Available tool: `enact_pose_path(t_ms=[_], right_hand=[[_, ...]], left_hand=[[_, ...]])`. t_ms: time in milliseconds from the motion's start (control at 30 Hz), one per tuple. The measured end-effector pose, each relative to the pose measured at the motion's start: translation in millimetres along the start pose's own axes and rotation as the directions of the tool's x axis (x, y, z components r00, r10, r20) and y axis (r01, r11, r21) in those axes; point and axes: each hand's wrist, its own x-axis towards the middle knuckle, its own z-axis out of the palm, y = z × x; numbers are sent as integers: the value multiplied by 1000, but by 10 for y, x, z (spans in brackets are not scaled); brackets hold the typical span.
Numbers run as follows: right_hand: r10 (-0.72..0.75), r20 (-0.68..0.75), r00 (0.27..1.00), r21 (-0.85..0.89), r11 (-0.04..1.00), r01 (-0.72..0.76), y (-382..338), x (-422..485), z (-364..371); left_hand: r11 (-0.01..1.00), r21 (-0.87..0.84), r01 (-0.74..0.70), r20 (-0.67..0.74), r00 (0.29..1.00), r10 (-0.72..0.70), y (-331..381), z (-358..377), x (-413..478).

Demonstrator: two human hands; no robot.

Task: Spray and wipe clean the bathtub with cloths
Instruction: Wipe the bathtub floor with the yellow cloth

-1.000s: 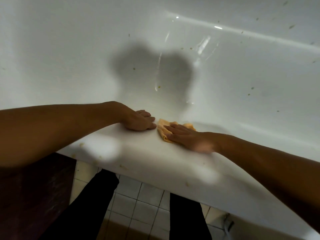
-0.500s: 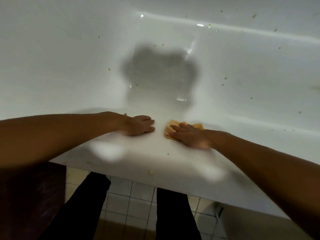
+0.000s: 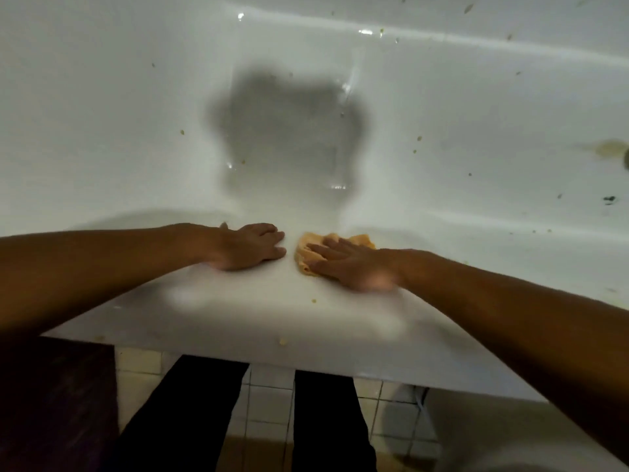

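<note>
On the white bathtub (image 3: 306, 321) rim lies a crumpled orange cloth (image 3: 308, 253); the right hand (image 3: 347, 264) presses it flat-fingered, the left hand (image 3: 250, 247) rests flat, empty, just beside.

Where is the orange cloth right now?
In the head view, the orange cloth lies on the bathtub's near rim, under the right hand's flat fingers, just right of the left hand.

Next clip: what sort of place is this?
Most likely a bathroom: a white bathtub with a broad rim, small floor tiles below it, and the right hand pressing an orange cloth on that rim.
</note>
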Motion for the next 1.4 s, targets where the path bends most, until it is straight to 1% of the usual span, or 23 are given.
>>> enact_pose_path(t_ms=[33, 67, 167, 233, 300, 367, 433, 500, 533, 600, 633, 667, 733, 800, 867, 967, 1033, 1100, 1167, 1233, 1300, 1333, 1400], right_hand=[[-14, -4, 1000, 15, 1000, 15, 85, -72, 24], [12, -13, 1000, 77, 997, -11, 189, -158, 52], [254, -16, 967, 286, 928, -239, 428, -323, 152], [330, -11, 944, 295, 903, -312, 410, -265, 135], [301, -27, 953, 296, 913, -280, 330, -224, 151], [200, -50, 978, 296, 939, -177, 344, -310, 212], [145, -43, 988, 325, 938, -123, 456, -508, 279], [187, -28, 982, 371, 914, -164, 643, -670, 353], [239, -19, 971, 378, 901, -214, 764, -753, 386], [336, -9, 942, 356, 881, -311, 953, -809, 404], [363, -8, 932, 335, 879, -340, 1013, -796, 428], [361, -10, 932, 301, 890, -342, 1024, -774, 438], [290, -24, 957, 258, 926, -274, 1026, -790, 452], [212, -12, 977, 282, 938, -200, 1036, -898, 489], [205, 2, 979, 329, 924, -195, 1188, -1086, 538], [381, 28, 924, 358, 860, -365, 1539, -1281, 612], [468, 35, 883, 322, 832, -453, 1678, -1212, 606], [451, 23, 892, 224, 868, -444, 1644, -1076, 583], [329, 1, 944, 145, 934, -326, 1604, -1064, 581], [251, 4, 968, 159, 956, -248, 1672, -1274, 633], [277, 31, 960, 239, 931, -276, 1895, -1553, 718], [328, 52, 943, 280, 902, -329, 2036, -1680, 776], [430, 52, 901, 287, 858, -426, 2267, -1768, 851]], left_hand=[[1000, -5, -18, -8, 1000, 18, -17, -6, 32], [999, -10, -34, -3, 999, 34, -41, -12, 38], [995, -10, -101, 61, 993, 101, -45, -40, 63], [991, 23, -132, 92, 987, 130, 17, -102, 124], [984, 69, -166, 102, 982, 158, 203, -124, 213], [975, 73, -210, 87, 975, 204, 424, -141, 304], [965, -12, -260, 77, 962, 261, 604, -147, 384], [951, -133, -280, 54, 956, 289, 722, -178, 436], [940, -143, -309, 63, 945, 320, 823, -184, 473], [930, -35, -365, 112, 924, 367, 989, -182, 502], [930, 19, -366, 122, 924, 361, 1088, -173, 540], [932, 42, -359, 95, 930, 354, 1165, -171, 563], [935, 35, -353, 67, 934, 350, 1341, -147, 647], [897, 124, -423, 96, 905, 414, 1511, -135, 645], [921, 103, -376, 94, 925, 368, 1684, -150, 626], [950, 2, -313, 55, 948, 312, 1887, -111, 706], [953, -38, -300, 50, 952, 302, 2040, -111, 719], [959, -55, -278, 45, 959, 280, 2182, -108, 740], [958, -81, -275, 24, 960, 278, 2326, -105, 728], [961, -90, -262, 18, 964, 265, 2422, -95, 695], [970, -75, -230, 39, 972, 233, 2443, -98, 681], [975, -75, -208, 50, 976, 212, 2459, -98, 660], [980, -73, -185, 49, 981, 189, 2509, -118, 622]])
